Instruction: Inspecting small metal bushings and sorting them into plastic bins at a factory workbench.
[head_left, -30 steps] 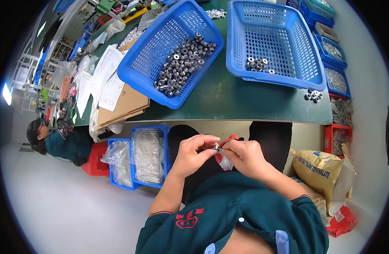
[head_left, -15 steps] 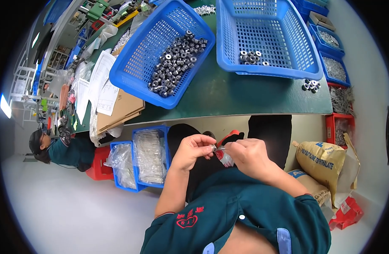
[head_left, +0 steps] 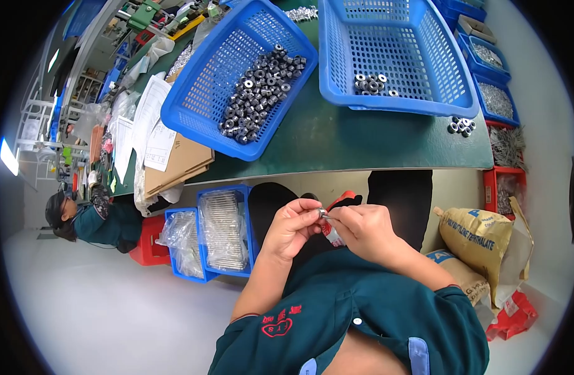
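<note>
Over my lap, my left hand (head_left: 292, 230) pinches a small round metal ring (head_left: 322, 212) between thumb and fingertips. My right hand (head_left: 369, 232) is closed on a thin metal tool (head_left: 329, 217), whose tip meets the ring; its exact kind is too small to make out. Ahead on the green table (head_left: 337, 150), a tilted blue basket (head_left: 174, 119) holds many dark metal rings (head_left: 259, 94). To its right, another blue basket (head_left: 393, 108) contains several similar rings (head_left: 369, 84). A small group of rings (head_left: 463, 127) lies beside that basket's near right corner.
Cardboard sheets (head_left: 184, 165) and papers lie left on the table. Below are blue crates (head_left: 221, 231) of metal rods. Small parts bins (head_left: 496, 100) line the right, above yellow sacks (head_left: 477, 234) on the floor. A person (head_left: 106, 222) sits at the far left.
My left hand has shifted slightly right with the ring, which now touches the tool's tip more closely. My right hand stays nearly in place.
</note>
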`<move>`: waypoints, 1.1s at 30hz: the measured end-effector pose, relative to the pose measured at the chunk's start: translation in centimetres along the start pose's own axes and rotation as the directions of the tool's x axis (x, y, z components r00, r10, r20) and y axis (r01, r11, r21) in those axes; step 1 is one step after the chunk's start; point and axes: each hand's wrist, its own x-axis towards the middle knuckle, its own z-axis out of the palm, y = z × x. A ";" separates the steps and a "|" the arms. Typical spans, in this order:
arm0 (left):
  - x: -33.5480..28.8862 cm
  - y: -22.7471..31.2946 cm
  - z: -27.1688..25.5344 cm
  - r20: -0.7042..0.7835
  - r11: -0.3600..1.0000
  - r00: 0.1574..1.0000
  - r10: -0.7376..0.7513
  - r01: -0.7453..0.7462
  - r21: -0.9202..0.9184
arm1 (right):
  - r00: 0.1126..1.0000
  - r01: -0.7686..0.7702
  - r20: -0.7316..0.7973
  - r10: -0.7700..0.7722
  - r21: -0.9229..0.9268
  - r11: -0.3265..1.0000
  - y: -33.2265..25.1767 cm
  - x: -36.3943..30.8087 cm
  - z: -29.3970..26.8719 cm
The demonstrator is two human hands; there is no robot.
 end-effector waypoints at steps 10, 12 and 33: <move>0.3 -0.7 2.3 -0.070 0.908 0.923 0.377 -0.354 0.223 | 0.983 -0.155 -0.072 0.167 0.148 0.977 -0.2 0.0 0.8; 0.6 -0.3 3.0 -0.054 0.883 0.913 0.404 -0.374 0.283 | 0.835 -0.538 0.256 0.488 0.569 0.622 -0.5 0.6 -0.4; 22.1 12.0 18.9 0.701 -0.444 0.712 0.038 -0.616 0.650 | 0.872 -0.322 0.335 0.357 -0.157 0.934 12.0 -1.4 7.2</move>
